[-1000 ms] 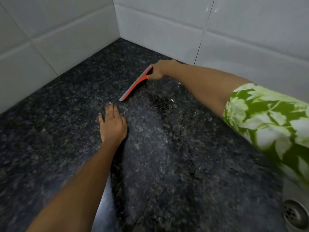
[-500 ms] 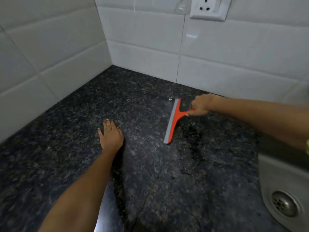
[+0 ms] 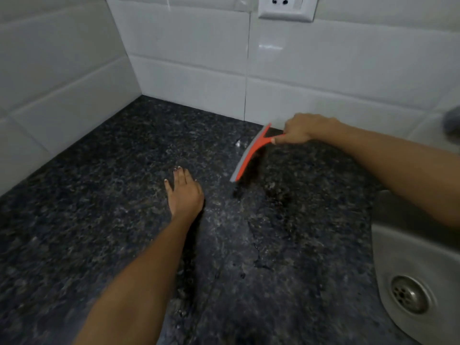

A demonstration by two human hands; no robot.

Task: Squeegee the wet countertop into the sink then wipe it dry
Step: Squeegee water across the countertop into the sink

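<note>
An orange squeegee [image 3: 251, 153] with a grey rubber blade rests its edge on the dark speckled granite countertop [image 3: 87, 220], near the back wall. My right hand [image 3: 302, 129] is shut on its handle. Dark wet patches and water streaks [image 3: 276, 195] lie on the stone to the right of the blade, toward the steel sink [image 3: 388, 257] at the lower right. My left hand [image 3: 184, 194] lies flat, palm down, on the countertop to the left of the squeegee, holding nothing.
White tiled walls meet in a corner at the back left. A white wall socket [image 3: 286, 8] sits above the counter. The sink drain [image 3: 408, 293] shows at the lower right. A blurred grey object [image 3: 451, 120] is at the right edge.
My right hand has dragged the squeegee rightward across the counter from the corner area toward the sink. The view has shifted right, bringing the sink in. My left hand stays flat.
</note>
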